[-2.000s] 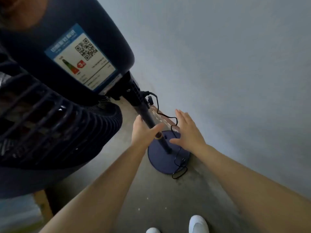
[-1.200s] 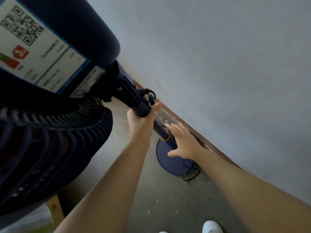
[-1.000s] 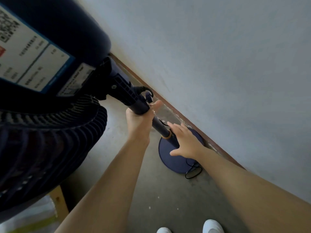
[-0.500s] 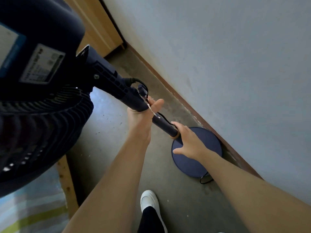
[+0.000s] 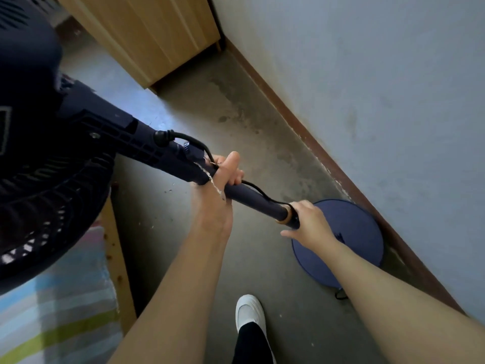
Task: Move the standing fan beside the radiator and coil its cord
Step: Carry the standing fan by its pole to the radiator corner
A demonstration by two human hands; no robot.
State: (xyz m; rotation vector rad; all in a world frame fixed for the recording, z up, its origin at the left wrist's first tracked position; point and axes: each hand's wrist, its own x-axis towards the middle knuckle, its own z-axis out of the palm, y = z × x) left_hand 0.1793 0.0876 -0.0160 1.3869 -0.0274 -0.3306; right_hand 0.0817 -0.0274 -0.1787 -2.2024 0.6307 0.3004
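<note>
Two hands hold one big fan (image 5: 39,158), and the fan leans over a lot. Its dark head fills the left side of the view, close to the camera, and its round blue base (image 5: 351,232) sits low on the right, near the wall (image 5: 380,88) and its brown skirting. The long pole (image 5: 249,198) runs between them, slanting from upper left down to lower right, so the heavy head is on the left-hand side and the base is on the right-hand side. I cannot tell if the base touches the floor (image 5: 236,106) or hangs just above it. The left hand (image 5: 220,185) is higher up the pole, nearer the head, with its grip closed tight around the pole. The right hand (image 5: 309,224) is lower, by the orange ring (image 5: 284,218), nearer the base, and its grip is wrapped on the pole there. The black cord (image 5: 194,143) comes out near the top of the pole, goes under the left fingers, and runs along the pole to the right hand. A bit of it peeks out past the base. No radiator shows here. I think the fan must travel base first along the wall, toward the wooden cabinet (image 5: 157,30), and the loose cord could trip the white shoe (image 5: 248,311).
</note>
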